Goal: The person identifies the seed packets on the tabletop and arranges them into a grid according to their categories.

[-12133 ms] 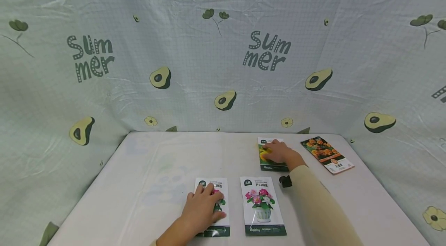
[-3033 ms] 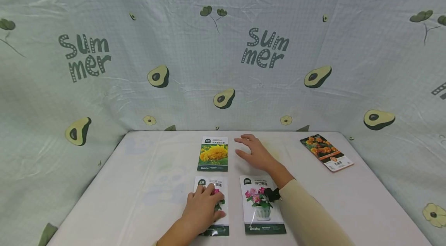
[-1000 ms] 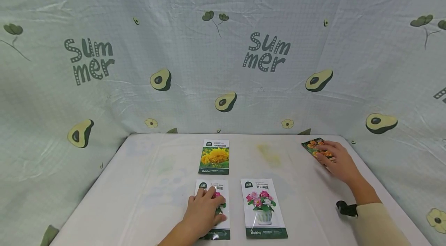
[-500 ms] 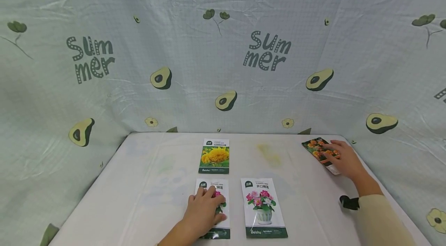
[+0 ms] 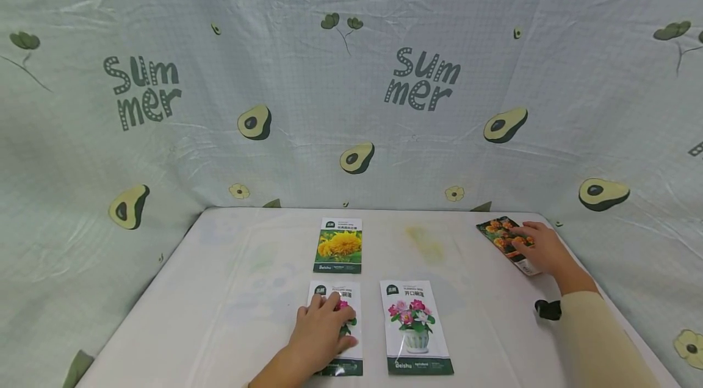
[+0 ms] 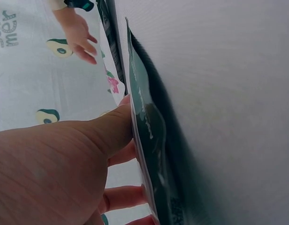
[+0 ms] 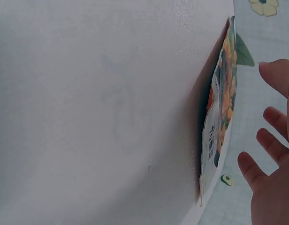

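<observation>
My left hand (image 5: 318, 333) rests with spread fingers on a white flower-seed packet (image 5: 354, 298), covering much of its pink-flower picture. In the left wrist view, the thumb and fingertips touch the face of this packet (image 6: 149, 126), whose dark green lower band shows. At the table's back right, my right hand (image 5: 546, 252) is over the orange-flower seed packet (image 5: 501, 238) and hides its lower right part. The right wrist view shows this packet (image 7: 226, 103) lying on the table and the right hand's spread fingers (image 7: 271, 145) apart from it.
A second pink-flower seed packet (image 5: 415, 327) lies right of the left hand's packet. Behind the left one lies a yellow-flower seed packet (image 5: 338, 246). The white table (image 5: 236, 302) meets a patterned curtain (image 5: 296, 71) at its back and sides.
The yellow-flower packet has moved left, to behind the left pink-flower packet. The right hand has left it and moved right to the orange-flower packet. The left hand has stayed in place.
</observation>
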The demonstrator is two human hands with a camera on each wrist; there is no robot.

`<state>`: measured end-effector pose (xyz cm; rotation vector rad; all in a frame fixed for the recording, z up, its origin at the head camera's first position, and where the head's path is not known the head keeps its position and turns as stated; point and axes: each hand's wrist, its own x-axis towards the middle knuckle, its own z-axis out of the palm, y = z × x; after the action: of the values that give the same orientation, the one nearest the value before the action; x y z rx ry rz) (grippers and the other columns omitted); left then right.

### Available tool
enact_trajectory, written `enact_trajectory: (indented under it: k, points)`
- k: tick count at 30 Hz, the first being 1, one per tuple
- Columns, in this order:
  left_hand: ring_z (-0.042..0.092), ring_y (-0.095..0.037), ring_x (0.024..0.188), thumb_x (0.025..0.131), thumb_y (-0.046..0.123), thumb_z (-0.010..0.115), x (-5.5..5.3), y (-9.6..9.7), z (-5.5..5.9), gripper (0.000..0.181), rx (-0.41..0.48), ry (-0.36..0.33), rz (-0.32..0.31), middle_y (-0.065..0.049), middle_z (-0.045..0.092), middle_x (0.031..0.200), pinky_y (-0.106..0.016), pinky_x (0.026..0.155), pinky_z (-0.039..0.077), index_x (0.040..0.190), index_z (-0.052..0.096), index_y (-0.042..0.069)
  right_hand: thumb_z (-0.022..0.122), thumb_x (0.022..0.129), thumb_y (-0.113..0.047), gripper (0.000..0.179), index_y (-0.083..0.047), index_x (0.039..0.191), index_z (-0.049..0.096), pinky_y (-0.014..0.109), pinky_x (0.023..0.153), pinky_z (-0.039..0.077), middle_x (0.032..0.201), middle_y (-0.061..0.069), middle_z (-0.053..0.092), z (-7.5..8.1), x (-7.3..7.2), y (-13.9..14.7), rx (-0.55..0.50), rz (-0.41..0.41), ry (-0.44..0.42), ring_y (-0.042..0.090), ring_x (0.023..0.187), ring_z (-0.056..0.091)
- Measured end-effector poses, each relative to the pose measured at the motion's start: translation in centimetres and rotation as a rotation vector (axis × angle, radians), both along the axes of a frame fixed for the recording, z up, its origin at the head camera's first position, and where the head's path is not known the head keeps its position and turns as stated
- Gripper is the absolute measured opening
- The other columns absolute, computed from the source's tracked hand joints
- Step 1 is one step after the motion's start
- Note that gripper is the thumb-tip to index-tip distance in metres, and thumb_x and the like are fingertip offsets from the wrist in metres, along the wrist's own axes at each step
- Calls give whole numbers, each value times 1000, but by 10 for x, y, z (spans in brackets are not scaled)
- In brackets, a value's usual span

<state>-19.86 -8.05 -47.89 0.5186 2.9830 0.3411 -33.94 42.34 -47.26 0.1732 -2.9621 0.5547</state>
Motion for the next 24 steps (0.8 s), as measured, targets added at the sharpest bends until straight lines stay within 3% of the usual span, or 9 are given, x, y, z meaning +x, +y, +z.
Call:
enact_trajectory:
  k: [14, 24]
  points:
    - [48, -31, 109, 83, 52, 80, -2, 0, 3, 42, 2, -32, 11, -5, 59, 121, -56, 85, 45, 118, 72, 31, 60, 102, -29, 53, 1, 144, 52, 75, 107, 30, 150, 42, 28, -2, -18, 0, 86, -30, -114, 67, 134, 28]
    - [48, -31, 108, 83, 52, 80, -1, 1, 3, 42, 2, -43, 21, -5, 58, 121, -55, 85, 44, 119, 73, 31, 62, 101, -25, 50, 3, 142, 55, 74, 106, 33, 149, 43, 31, -1, -22, -2, 112, 23, -127, 67, 133, 31]
